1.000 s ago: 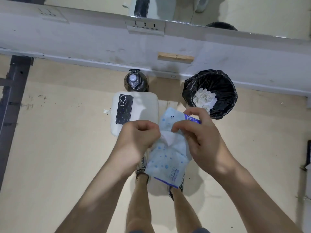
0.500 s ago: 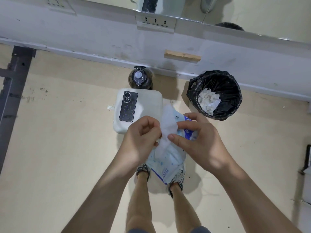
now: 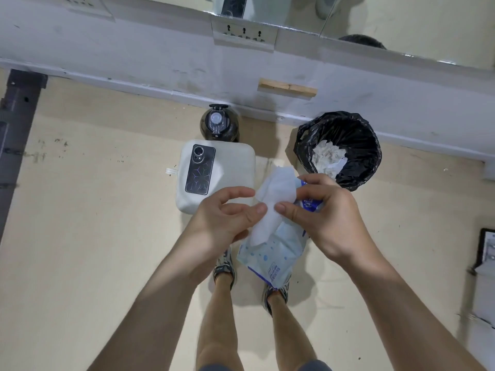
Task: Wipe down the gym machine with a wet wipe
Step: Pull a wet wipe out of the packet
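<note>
view from a head camera looking straight down at a person's two bare arms, legs and shoes on a pale floor (image 3: 80, 236). the right hand (image 3: 326, 218) grips the top of a soft blue-dotted pack (image 3: 270, 253) of wet wipes, fingers curled round it and thumb pressed near the opening, so that the pack hangs steady and does not lift. the left hand (image 3: 225, 218) pinches a white wipe (image 3: 278, 194) between thumb and fingers, just beside the right thumb, to draw it out of the pack. most of the sheet stands above both hands, and its lower end lies against the pack's front.

on the floor beyond the hands lies a white pouch (image 3: 235, 162) with a phone (image 3: 199, 170) on top, parked out of the way, and a dark bottle (image 3: 219, 124) stands just behind it by the wall. to the right, a black-lined bin (image 3: 375, 145) holds crumpled white tissue, near at hand for used wipes. a dark metal frame (image 3: 16, 116) at the left edge may be part of the gym machine; i cannot tell. no wiping has begun.

compared with a second ago, when only a small tuft showed at the opening, a long sheet now stands clear. the left hand's fingers have also loosened from a tight fist.
</note>
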Motion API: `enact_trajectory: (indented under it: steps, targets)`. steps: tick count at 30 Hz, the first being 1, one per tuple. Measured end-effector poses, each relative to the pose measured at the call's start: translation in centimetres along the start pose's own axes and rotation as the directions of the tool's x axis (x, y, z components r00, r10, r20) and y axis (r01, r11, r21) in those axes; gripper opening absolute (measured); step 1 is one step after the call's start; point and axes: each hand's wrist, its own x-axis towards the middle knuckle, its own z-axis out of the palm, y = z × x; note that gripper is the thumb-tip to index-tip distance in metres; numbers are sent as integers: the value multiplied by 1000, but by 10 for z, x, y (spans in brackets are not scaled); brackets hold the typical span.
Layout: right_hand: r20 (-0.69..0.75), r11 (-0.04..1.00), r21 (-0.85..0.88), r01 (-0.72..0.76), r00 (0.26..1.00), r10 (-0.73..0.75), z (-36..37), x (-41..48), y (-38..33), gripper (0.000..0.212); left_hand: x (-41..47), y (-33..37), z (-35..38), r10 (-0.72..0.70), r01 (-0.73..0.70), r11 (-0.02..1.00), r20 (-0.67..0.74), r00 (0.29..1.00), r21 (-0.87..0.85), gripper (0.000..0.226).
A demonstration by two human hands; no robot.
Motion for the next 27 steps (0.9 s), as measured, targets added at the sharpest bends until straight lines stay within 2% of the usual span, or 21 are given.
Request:
enact_trajectory:
  steps: [1,3,5,7,8,10,12,14,17,19,20,22,25,27]
  targets:
    - [17,1000,0,7,1000,-7,2,0,0,7,1,-1,4,4,-4,1000,-5,1000,11,48]
    - [17,1000,-1,8,1000,-8,6,0,1,10,3,-2,13,57,-59,998,-64,996,-17,33]
    - [-25,999,40,6,1000,-5,6,0,2,13,6,-2,8,88,-114,979,-157,984,-167,17]
    - [-79,995,93,28,997,-20,4,1,4,24,9,-1,-11,94,-161,944,-235,968,-287,17]
    - [-94,994,107,34,995,-24,2,1,4,27,10,-1,-22,106,-181,940,-255,961,-290,19]
    - [-87,992,122,32,996,-22,0,1,3,27,11,0,-36,157,-203,968,-271,950,-149,23]
    - [-64,989,145,22,998,-12,0,2,2,27,11,2,-40,258,-222,962,-267,928,160,33]
    - [-34,987,158,12,999,-7,1,4,2,29,13,7,-35,318,-243,911,-191,929,333,38]
    - [36,992,124,6,999,-10,1,7,-1,39,21,17,-18,350,-318,833,13,937,453,25]
    - [95,989,150,5,995,-20,0,8,-4,53,28,19,-8,344,-342,771,102,934,537,34]
    - [128,980,196,-20,992,-6,0,9,-6,61,30,20,-4,325,-346,774,136,936,530,35]
    - [166,953,290,-84,985,36,0,12,-8,70,33,22,-2,287,-336,837,175,942,433,22]
    - [173,921,355,-160,980,103,2,18,-5,66,35,23,-8,252,-302,896,189,949,325,9]
    - [192,864,449,-227,969,154,6,21,-3,56,34,24,-13,286,-343,869,201,937,357,13]
